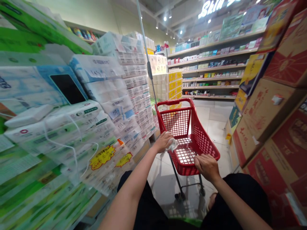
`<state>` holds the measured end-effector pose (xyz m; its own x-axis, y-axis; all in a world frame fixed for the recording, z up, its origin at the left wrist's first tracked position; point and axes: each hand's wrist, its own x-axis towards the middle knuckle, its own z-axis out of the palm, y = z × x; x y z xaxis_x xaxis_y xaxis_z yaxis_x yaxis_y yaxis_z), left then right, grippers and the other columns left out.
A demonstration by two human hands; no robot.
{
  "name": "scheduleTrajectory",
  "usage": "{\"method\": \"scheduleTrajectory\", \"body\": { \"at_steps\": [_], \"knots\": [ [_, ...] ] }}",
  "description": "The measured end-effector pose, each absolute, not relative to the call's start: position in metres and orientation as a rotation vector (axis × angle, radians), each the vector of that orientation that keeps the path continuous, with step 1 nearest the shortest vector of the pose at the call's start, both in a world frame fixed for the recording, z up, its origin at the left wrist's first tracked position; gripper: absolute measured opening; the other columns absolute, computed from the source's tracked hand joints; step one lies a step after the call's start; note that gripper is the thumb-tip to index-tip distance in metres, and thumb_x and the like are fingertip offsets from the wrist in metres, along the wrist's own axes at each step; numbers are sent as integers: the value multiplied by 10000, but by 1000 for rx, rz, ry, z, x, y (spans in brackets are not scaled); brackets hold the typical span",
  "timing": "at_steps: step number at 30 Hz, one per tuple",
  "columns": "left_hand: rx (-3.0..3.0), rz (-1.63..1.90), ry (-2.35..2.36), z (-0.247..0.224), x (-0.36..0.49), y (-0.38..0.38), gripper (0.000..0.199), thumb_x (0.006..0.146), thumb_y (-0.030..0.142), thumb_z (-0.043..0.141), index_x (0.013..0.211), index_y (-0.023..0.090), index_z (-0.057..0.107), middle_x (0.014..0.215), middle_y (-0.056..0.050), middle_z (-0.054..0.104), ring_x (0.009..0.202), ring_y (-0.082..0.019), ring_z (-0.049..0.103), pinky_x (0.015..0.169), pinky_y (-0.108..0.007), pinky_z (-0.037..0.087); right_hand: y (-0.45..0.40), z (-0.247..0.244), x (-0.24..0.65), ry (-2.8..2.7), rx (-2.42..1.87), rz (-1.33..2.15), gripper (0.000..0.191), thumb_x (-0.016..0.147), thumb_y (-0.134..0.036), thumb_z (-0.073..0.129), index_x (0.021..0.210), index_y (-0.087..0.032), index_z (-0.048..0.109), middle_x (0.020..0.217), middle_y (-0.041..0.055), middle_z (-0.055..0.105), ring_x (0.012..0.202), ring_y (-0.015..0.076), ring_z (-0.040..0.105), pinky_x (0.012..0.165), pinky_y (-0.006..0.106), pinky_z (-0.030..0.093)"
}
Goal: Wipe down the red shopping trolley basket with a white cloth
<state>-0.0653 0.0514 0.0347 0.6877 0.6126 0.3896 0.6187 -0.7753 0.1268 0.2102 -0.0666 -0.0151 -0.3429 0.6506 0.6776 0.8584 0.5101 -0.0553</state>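
Note:
A red plastic shopping cart (203, 137) with grid walls stands on the floor straight in front of me. My left hand (165, 142) is at the cart's left side, closed on a crumpled white cloth (172, 145) that hangs by the basket's edge; whether it is cloth or tissue is hard to tell. The fingers of my right hand (206, 166) are curled over the near right corner of the basket rim. Nothing lies in the part of the basket that shows. A thin grey pole (149, 70) rises from the cart's far left corner.
Stacked tissue packs (115, 105) line the left side, with a black-screened phone (68, 88) and a white cable (75, 153) on them. Cardboard boxes (266, 105) are piled on the right. Shelves of goods (206, 68) stand at the back.

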Motion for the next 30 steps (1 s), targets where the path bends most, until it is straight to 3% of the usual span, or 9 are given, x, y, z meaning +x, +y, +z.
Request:
{"method": "scheduleTrajectory", "body": {
  "at_steps": [4,10,19,26,30],
  "knots": [
    [-2769,-772,-1185,27,-52,43,340,987,318,319,1093,219,625,1208,-49,588,1325,-205,394,1207,-461,181,-64,-16,209,-2096,-1223,-436,265,928,-201,445,754,-192,645,700,22,672,685,153,539,711,332,301],
    [-2772,-881,-1047,-1,-13,-43,256,919,384,439,937,221,635,1034,-57,597,1131,-226,494,1197,-499,161,-63,-25,228,-2090,-1151,-476,237,900,-195,466,817,-187,687,769,29,700,702,153,550,723,328,326],
    [-2699,-756,-875,-5,21,-63,353,930,527,463,1041,233,623,999,-60,609,1045,-246,503,1114,-504,248,-52,-12,266,-2181,-1153,-428,238,901,-202,414,842,-195,645,804,39,670,797,189,549,827,356,351],
    [-2625,-731,-932,-13,39,-51,340,929,499,484,1091,226,606,1050,-74,615,1064,-258,508,1112,-511,237,-70,-18,231,-2046,-1177,-254,263,951,-203,397,1077,-205,628,992,56,692,935,197,596,915,367,381],
    [-2736,-612,-687,-5,30,-30,362,953,486,451,1171,232,588,1108,-61,627,1104,-232,517,1094,-445,273,-79,-24,220,-2013,-1198,-197,336,976,-268,358,1235,-197,560,1091,81,680,970,210,614,934,383,411]
  ]
}}
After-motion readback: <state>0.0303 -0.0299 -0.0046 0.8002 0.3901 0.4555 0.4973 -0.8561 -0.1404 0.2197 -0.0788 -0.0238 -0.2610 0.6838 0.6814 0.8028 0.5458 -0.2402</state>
